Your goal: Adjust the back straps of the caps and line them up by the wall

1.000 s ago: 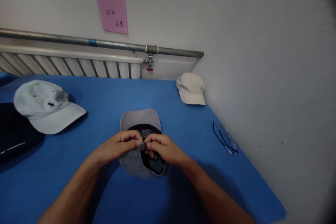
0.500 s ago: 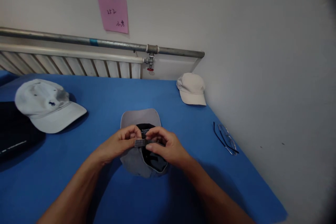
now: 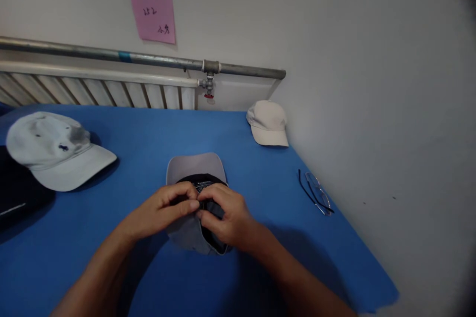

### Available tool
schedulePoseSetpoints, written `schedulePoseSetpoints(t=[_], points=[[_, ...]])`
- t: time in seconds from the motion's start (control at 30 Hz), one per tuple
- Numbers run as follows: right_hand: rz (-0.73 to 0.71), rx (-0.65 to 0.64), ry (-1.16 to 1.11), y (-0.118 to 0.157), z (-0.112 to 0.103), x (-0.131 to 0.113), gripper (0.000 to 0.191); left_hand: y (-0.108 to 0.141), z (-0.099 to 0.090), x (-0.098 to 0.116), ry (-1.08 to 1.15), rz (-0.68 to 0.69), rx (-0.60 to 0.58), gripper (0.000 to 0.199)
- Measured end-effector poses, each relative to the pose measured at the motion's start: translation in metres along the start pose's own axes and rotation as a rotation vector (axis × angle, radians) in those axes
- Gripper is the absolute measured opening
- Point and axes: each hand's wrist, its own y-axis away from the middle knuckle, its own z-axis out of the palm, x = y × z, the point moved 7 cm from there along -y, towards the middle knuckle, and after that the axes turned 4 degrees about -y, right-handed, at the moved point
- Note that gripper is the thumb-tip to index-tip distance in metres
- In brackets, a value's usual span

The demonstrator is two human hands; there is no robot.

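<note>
1. The gray cap (image 3: pixel 195 166) lies upside down on the blue worktop (image 3: pixel 156 133), around its middle, well in from the far edge and the right edge. Its brim points toward the far edge; its dark inside shows beyond the fingers.
2. The left hand (image 3: pixel 167 210) pinches a dark strap (image 3: pixel 203 205) at the cap's rear opening, thumb and forefinger closed on it.
3. The right hand (image 3: pixel 230 213) grips the same strap just beside the left fingertips, with thumb and forefinger. The fingers hide most of the strap, so how it is fastened cannot be told.
4. A beige cap (image 3: pixel 268 121) sits at the far right corner of the worktop, brim facing the near side, close to the wall (image 3: pixel 353 84).
5. A pair of glasses (image 3: pixel 316 192), arms unfolded, lies along the right edge.
6. A pale cap (image 3: pixel 55 143) with a small dark logo is toward the left, beside a black item (image 3: pixel 22 193) that is cut off by the view.
7. Past the far edge are a white radiator (image 3: pixel 141 94), a metal pipe (image 3: pixel 159 60) and a pink note (image 3: pixel 152 15).
</note>
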Motion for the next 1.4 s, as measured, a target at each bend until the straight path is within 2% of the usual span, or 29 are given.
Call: schedulePoseSetpoints(t=[0.3,0.53,0.8,1.0,1.23,1.4], points=[[0.117,0.000,0.036,0.003,-0.001,-0.005,0.012,0.003,-0.004,0.000,0.041,0.044,-0.042,0.022],[0.102,0.043,0.030,0.004,-0.005,-0.019,0.013,0.008,-0.007,0.002,0.178,0.084,-0.053,0.020],[0.026,0.080,0.025,0.006,-0.007,-0.026,0.015,0.011,-0.007,0.002,0.263,0.191,-0.097,0.018],[0.006,0.068,-0.005,0.004,-0.004,-0.028,0.022,0.012,-0.007,0.004,0.264,0.187,-0.080,0.017],[0.003,0.065,0.022,0.005,-0.004,-0.023,0.011,0.013,-0.011,0.005,0.292,0.246,-0.033,0.017],[0.021,0.071,-0.004,0.005,-0.006,-0.019,0.012,0.013,-0.014,0.001,0.257,0.199,-0.010,0.020]])
